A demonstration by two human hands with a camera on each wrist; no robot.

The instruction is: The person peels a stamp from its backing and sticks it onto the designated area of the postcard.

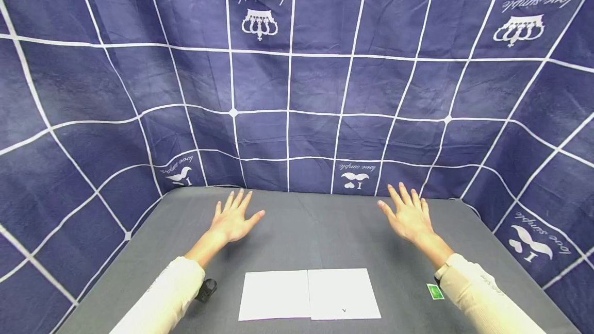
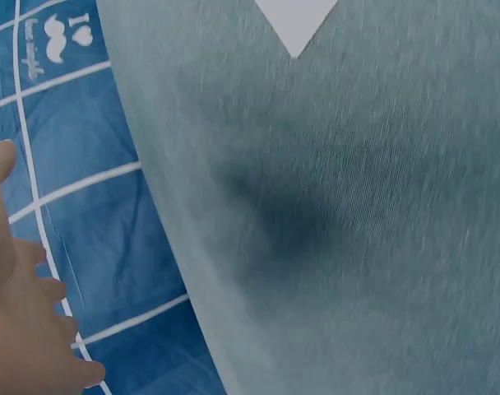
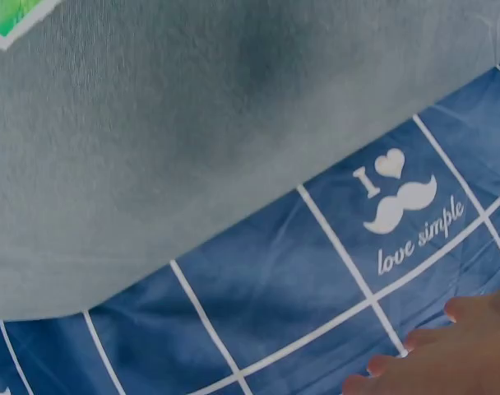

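My L hand & R hand, splayed & empty, hang above the grey table, where the white paper lies btwn my sleeves, prob. light, bendy, easily creased, best pinched at its edge.

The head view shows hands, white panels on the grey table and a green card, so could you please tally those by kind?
Hands: 2
White panels: 2
Green card: 1
Total: 5
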